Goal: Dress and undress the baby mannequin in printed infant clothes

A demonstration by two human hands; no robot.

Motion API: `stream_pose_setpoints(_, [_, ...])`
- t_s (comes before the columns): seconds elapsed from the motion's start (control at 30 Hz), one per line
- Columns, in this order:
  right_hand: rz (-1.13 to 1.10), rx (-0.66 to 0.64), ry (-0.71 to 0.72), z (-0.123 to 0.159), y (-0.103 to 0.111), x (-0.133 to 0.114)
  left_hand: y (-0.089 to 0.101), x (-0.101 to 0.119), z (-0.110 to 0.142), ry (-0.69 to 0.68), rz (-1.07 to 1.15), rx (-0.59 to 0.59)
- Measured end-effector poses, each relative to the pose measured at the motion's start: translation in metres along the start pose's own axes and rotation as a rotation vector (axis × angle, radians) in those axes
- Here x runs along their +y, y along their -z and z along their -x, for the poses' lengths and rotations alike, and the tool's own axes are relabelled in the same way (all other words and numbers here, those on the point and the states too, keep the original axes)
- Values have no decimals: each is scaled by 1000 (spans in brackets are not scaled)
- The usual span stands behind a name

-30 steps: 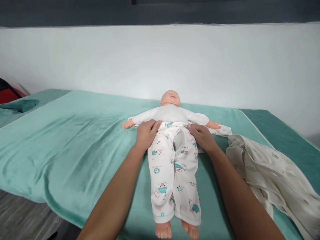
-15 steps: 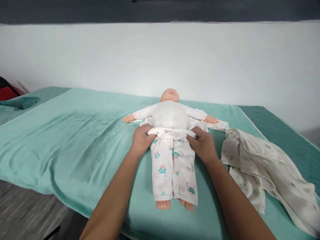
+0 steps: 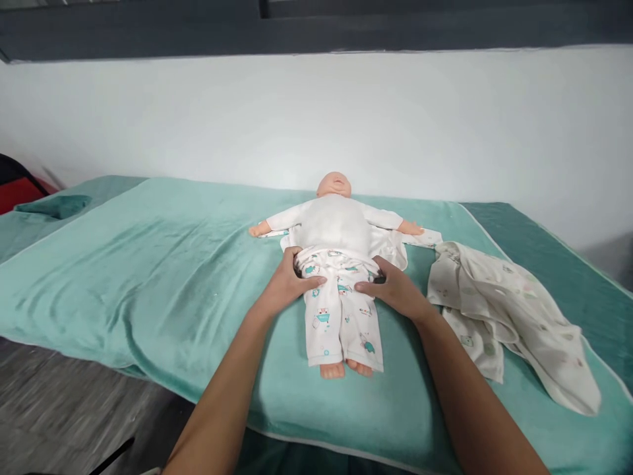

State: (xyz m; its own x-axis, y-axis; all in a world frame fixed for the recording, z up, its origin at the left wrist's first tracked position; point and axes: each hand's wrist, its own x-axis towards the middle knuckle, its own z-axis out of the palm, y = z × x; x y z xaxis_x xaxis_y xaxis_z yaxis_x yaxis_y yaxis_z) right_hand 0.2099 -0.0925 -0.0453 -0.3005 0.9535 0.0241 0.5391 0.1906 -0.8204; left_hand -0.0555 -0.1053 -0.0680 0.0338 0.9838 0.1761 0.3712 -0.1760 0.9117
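Observation:
A baby doll (image 3: 333, 221) lies on its back with its arms spread, wearing a white long-sleeved top. Printed white baby trousers (image 3: 343, 316) cover its legs up to the waist, and its feet stick out below the cuffs. My left hand (image 3: 289, 280) is closed around the left side of the trousers at the hip, thumb on the front. On the opposite hip my right hand (image 3: 393, 284) grips the trousers in the same way. The fingers of both hands are partly hidden at the doll's sides. A printed white jacket (image 3: 390, 247) is spread beneath the doll's back and arms.
A crumpled white printed cloth (image 3: 509, 303) lies to the right of the doll. The bed has a green velvety cover (image 3: 163, 277). Behind it stands a white wall (image 3: 316, 119). A red and black object (image 3: 20, 188) sits at the far left.
The rolled waistband I pinched between my hands now lies flatter against the doll's belly. My thumbs have moved from the waistband down onto the trouser front. The view has shifted slightly.

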Motion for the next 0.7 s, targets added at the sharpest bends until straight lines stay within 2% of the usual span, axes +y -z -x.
stream_pose_setpoints(0.1, [151, 163, 15, 11, -13, -7, -2, 0, 9, -32, -160, 19])
stream_pose_setpoints(0.2, [265, 390, 57, 22, -25, -10, -5, -3, 15, -102, -330, 150])
stream_pose_setpoints(0.27, [277, 501, 64, 29, -30, -11, -7, -5, 19, -105, -319, 213])
stream_pose_setpoints(0.3, [249, 515, 62, 32, -31, -11, -7, -5, 21, -92, -273, 209])
stream_pose_setpoints(0.37, [128, 447, 40, 37, -31, -12, -5, -2, 25, -56, -144, 149])
stream_pose_setpoints(0.47, [-95, 184, -8, 44, -25, -10, 0, 6, 31, -38, -20, -10])
stream_pose_setpoints(0.57, [-182, -46, -7, 53, -15, -8, 7, 10, 41, -102, -34, -139])
stream_pose_setpoints(0.7, [-208, -213, 40, 72, -3, -11, 12, 8, 66, -169, -48, -182])
